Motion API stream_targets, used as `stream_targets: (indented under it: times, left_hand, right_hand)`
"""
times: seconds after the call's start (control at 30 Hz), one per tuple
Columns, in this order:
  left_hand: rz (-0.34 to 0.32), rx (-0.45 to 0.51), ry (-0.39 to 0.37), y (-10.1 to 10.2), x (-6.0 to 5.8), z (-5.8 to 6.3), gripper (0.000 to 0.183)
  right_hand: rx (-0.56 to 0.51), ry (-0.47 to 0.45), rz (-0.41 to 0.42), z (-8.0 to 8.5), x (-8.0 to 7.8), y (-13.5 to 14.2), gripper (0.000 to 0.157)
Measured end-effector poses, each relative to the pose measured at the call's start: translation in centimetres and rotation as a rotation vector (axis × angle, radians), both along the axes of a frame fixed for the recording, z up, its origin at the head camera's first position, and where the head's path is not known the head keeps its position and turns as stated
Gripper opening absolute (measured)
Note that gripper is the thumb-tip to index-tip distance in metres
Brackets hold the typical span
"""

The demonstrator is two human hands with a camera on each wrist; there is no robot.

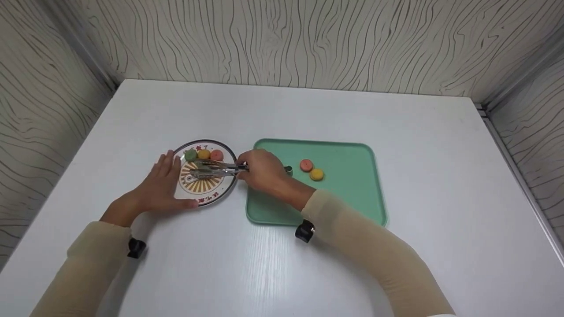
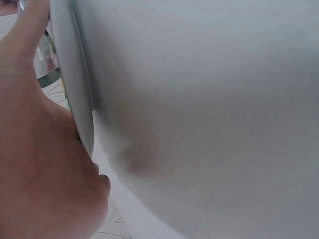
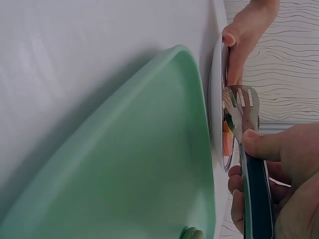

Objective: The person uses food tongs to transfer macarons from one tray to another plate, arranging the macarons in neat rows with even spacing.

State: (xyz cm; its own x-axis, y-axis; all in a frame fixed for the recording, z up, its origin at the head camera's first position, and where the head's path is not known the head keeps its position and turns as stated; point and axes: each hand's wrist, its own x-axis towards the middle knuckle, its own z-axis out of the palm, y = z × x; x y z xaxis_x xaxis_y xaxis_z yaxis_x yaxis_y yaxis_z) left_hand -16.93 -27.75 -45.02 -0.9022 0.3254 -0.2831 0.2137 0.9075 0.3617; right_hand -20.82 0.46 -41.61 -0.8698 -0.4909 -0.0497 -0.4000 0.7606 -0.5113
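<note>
My right hand [image 1: 264, 169] grips metal tongs [image 1: 220, 169] with dark handles, their slotted ends over the middle of a round plate [image 1: 216, 196]. A green macaron [image 1: 191, 155], a yellow macaron [image 1: 204, 154] and a pink macaron [image 1: 217, 155] sit in a row at the plate's far side. Whether anything lies between the tongs' ends, I cannot tell. My left hand [image 1: 158, 189] rests against the plate's left rim, fingers extended and thumb at the near edge. In the left wrist view, the hand [image 2: 45, 149] touches the plate's rim [image 2: 75, 84].
Right of the plate lies a green tray [image 1: 348, 193], partly under my right forearm. On it are a pink macaron [image 1: 306, 165] and a yellow macaron [image 1: 316, 175]; a green macaron [image 3: 192, 233] shows at the right wrist view's bottom edge. Patterned walls [image 1: 282, 44] border the white table [image 1: 220, 264].
</note>
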Motion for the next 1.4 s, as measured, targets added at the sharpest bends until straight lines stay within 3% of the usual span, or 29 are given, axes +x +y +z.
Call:
stream_targets:
  times: [0.43, 0.93, 1.4]
  left_hand:
    - [0.004, -0.013, -0.009, 0.1, 0.1, 0.1, 0.134]
    - [-0.004, -0.027, -0.007, 0.0, 0.0, 0.0, 0.132]
    - [-0.014, -0.028, -0.006, 0.0, -0.1, 0.1, 0.132]
  right_hand:
    - [0.018, -0.018, -0.019, -0.4, 0.2, -0.3, 0.024]
    - [0.012, 0.001, 0.038, -0.3, 0.3, 1.0, 0.022]
    - [0.021, -0.006, 0.017, 0.1, 0.5, 0.6, 0.021]
